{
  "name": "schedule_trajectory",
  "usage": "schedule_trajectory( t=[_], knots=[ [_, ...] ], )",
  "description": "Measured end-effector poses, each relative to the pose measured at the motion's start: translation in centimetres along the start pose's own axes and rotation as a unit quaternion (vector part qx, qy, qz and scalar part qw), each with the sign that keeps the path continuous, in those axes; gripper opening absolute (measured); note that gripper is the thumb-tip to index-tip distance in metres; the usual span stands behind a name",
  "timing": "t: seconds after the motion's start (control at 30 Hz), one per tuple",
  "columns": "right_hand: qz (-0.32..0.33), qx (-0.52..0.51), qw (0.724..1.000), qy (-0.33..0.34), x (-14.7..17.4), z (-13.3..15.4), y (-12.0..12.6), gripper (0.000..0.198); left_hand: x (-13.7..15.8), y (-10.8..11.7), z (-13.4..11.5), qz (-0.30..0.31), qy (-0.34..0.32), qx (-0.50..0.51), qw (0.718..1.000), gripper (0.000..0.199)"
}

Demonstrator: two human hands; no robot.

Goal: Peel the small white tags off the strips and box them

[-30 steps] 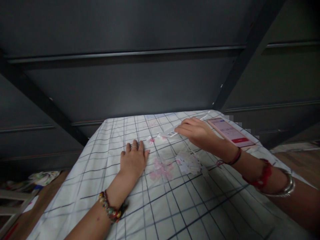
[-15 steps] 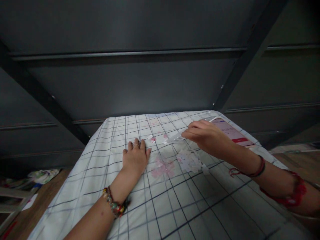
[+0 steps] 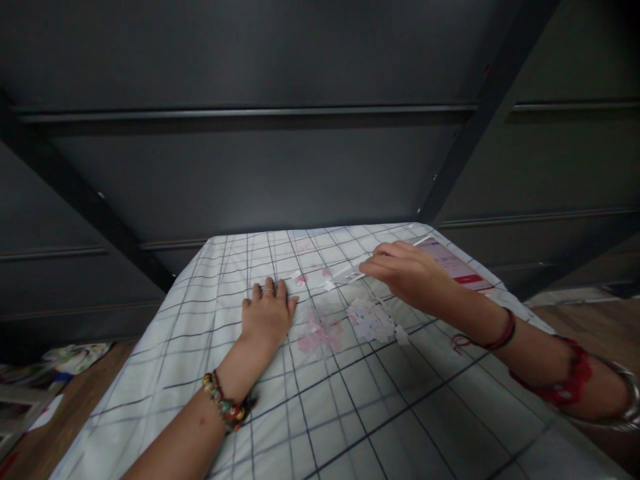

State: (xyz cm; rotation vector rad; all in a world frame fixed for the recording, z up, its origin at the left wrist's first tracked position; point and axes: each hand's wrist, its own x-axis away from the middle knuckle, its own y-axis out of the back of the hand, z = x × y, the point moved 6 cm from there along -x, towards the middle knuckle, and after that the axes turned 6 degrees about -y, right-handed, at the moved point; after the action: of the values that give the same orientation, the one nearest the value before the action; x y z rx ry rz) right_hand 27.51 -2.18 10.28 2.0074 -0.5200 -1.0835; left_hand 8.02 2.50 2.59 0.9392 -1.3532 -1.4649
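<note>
My left hand (image 3: pixel 267 315) lies flat on the checked cloth (image 3: pixel 200 333), fingers apart and holding nothing. My right hand (image 3: pixel 400 267) is closed in a pinch around a long, slim, whitish see-through strip (image 3: pixel 347 272). Its kind is unclear. The strip's lower left end is close to a small white piece (image 3: pixel 329 285) on the cloth. Small pink petal-like bits (image 3: pixel 301 280) lie between the hands. Nearer to me is a translucent pink flower shape (image 3: pixel 320 335). A pile of small pale paper-like pieces (image 3: pixel 373 320) sits below my right hand.
A flat pink-and-red printed sheet or pack (image 3: pixel 455 263) lies at the far right of the table, partly behind my right hand. A dark panelled metal wall (image 3: pixel 260 173) rises behind the table. Cloth-like items (image 3: pixel 75 357) are on the floor at left.
The whole view has shifted slightly. My right hand keeps its pinch on the strip and has barely moved over the cloth. My left hand stays flat in place.
</note>
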Motion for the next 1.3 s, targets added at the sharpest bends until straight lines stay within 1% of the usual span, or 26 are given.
schedule_trajectory(
  t=[0.13, 0.23, 0.33, 0.47, 0.6, 0.8, 0.97, 1.1, 1.2, 1.3],
  knots=[
    [-0.020, -0.009, 1.000, 0.018, -0.1, -0.2, 0.5, 0.030, 0.0, 0.0, 0.0, -0.009, -0.002, 0.000, 1.000, 0.051],
    [-0.034, -0.015, 0.999, -0.003, 0.3, -0.7, 1.3, 0.033, 0.0, 0.0, 0.0, -0.017, -0.006, -0.004, 1.000, 0.051],
    [-0.021, -0.017, 0.999, -0.024, 1.2, -0.8, 1.6, 0.036, 0.1, 0.1, -0.1, -0.016, -0.007, -0.010, 1.000, 0.051],
    [-0.002, -0.013, 0.999, -0.046, 2.2, -0.7, 1.1, 0.036, 0.1, 0.1, -0.1, -0.002, -0.001, -0.016, 1.000, 0.051],
    [0.022, 0.000, 0.998, -0.055, 2.3, -1.0, 0.0, 0.034, 0.1, 0.1, -0.1, -0.003, -0.002, -0.016, 1.000, 0.051],
    [-0.006, 0.002, 0.999, -0.039, 2.1, -1.3, -0.1, 0.035, 0.1, 0.1, -0.1, -0.008, -0.004, -0.006, 1.000, 0.051],
    [0.018, -0.018, 0.997, -0.072, 2.6, -1.3, -0.3, 0.035, 0.0, 0.0, -0.1, -0.001, -0.001, -0.016, 1.000, 0.051],
    [0.017, -0.005, 0.999, -0.049, 2.7, -1.4, -0.9, 0.034, 0.0, -0.1, -0.1, -0.005, 0.000, -0.018, 1.000, 0.052],
    [0.001, -0.001, 1.000, -0.027, 2.5, -1.8, -1.1, 0.033, 0.0, -0.1, -0.1, -0.006, 0.000, -0.017, 1.000, 0.052],
    [-0.019, 0.009, 1.000, -0.014, 2.1, -1.9, -0.9, 0.033, 0.1, 0.0, -0.1, -0.012, -0.003, -0.014, 1.000, 0.050]
  ],
)
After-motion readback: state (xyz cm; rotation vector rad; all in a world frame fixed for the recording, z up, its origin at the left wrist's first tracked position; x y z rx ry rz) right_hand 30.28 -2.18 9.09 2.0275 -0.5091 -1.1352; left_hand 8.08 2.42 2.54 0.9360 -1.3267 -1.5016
